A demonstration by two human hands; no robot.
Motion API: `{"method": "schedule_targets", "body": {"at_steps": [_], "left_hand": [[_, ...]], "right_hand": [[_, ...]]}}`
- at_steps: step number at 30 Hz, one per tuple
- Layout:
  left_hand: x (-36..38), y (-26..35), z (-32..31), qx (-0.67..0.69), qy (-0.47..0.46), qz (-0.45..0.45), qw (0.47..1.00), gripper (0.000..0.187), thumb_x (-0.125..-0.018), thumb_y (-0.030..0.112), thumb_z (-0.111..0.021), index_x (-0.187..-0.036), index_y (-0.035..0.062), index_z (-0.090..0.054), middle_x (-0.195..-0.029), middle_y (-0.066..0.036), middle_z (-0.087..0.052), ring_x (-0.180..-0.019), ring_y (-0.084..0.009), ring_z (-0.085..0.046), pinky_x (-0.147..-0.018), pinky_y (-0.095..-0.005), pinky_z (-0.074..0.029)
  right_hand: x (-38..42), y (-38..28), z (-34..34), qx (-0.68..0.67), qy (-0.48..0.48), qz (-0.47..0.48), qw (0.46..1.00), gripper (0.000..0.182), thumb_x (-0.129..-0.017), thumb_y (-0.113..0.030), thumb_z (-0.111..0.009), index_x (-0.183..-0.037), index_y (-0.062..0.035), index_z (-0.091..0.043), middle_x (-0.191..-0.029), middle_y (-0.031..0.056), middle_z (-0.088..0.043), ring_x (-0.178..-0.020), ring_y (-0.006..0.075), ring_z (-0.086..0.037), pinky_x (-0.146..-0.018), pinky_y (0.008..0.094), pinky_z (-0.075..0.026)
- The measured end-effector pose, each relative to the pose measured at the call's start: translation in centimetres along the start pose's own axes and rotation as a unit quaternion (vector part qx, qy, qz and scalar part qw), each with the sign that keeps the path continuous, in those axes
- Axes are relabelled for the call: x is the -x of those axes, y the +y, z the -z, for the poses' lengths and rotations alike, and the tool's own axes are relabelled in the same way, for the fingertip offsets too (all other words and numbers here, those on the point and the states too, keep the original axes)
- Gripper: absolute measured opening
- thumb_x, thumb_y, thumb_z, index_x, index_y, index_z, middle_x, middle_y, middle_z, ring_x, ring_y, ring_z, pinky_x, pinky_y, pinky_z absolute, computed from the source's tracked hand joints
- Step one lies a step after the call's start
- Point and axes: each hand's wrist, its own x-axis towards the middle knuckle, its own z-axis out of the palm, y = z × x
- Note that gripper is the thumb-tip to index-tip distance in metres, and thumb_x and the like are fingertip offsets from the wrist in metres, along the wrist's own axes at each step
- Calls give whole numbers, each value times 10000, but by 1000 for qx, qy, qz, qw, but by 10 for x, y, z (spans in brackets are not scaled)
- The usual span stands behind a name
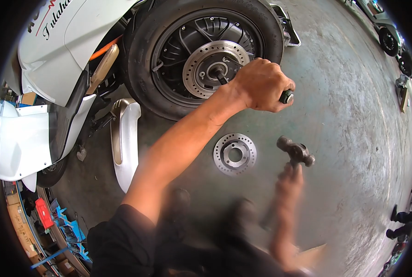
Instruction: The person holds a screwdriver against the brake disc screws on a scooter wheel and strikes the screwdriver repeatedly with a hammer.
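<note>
Left hand (262,83) clenches a dark-handled tool (286,97) near wheel hub (216,70); right hand (289,179) grips hammer (297,152), seemingly for striking, which calls for steady aim

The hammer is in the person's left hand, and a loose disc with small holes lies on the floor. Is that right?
Not quite: the head view shows the hammer in the right hand. The loose disc with small holes does lie on the floor.

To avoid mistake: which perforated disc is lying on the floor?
The near disc, left of the hammer, its centre open; the other disc is on the wheel.
</note>
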Motion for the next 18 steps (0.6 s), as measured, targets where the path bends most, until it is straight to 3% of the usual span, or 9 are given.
{"method": "schedule_targets", "body": {"at_steps": [4,9,13,17,18], "left_hand": [[1,-1,-2,-1,-6,-3,1000,121,-682,193,-678,-673,72,-680,-568,-115,-610,-533,-311,-615,-523,-386,-507],[2,-1,0,-1,-15,-6,1000,91,-670,174,-666,-657,84,-665,-567,-113,-606,-534,-320,-610,-521,-394,-503],[1,-2,2,-8,-32,-6,999,82,-662,172,-651,-648,91,-655,-566,-113,-604,-538,-329,-605,-521,-402,-499],[1,-2,2,-1,-23,-12,1000,93,-664,179,-653,-645,88,-655,-566,-116,-603,-541,-328,-607,-523,-402,-499],[1,-1,3,-2,-24,-7,1000,94,-668,180,-656,-648,88,-660,-565,-118,-603,-542,-327,-609,-525,-399,-502]], "right_hand": [[-7,-40,-3,-68,-6,34,997,282,-1014,-292,-526,-966,-15,-506,-601,-18,-443,-518,65,-396,-458,244,-330],[-11,-78,-21,-260,15,139,955,289,-1007,-306,-530,-967,-22,-486,-633,-17,-466,-521,41,-418,-448,213,-330],[-22,-78,-43,-229,59,224,946,277,-1007,-298,-530,-988,-26,-482,-651,-20,-455,-519,40,-393,-446,203,-326],[-18,-93,-22,-307,23,136,942,263,-1016,-288,-514,-1011,-28,-471,-650,-18,-455,-508,45,-392,-441,203,-328],[-14,-96,-11,-320,59,122,938,307,-1013,-332,-514,-1034,-29,-466,-650,-2,-463,-503,59,-412,-430,216,-346]]}}
